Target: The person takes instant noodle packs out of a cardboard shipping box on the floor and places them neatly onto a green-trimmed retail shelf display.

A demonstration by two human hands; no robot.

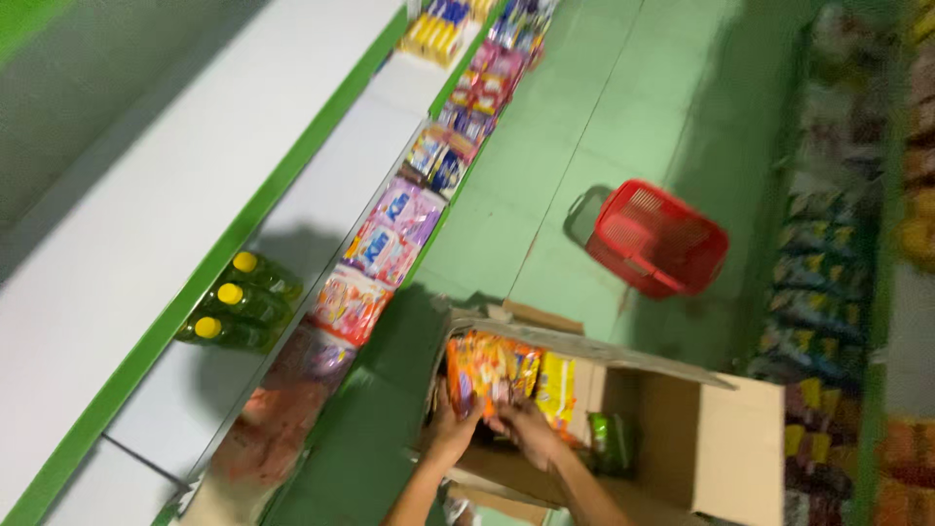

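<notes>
Head view: both hands, left hand (pixel 450 429) and right hand (pixel 526 429), grip orange snack packets (pixel 487 370) inside the cardboard box (pixel 721 438) at lower centre; a red basket (pixel 657 239) sits on the floor beyond.

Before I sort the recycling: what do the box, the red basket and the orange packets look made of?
Box: brown corrugated cardboard, matte, with creased flaps. Basket: probably moulded plastic, with perforated sides. Packets: apparently glossy printed plastic film, though blurred.
</notes>
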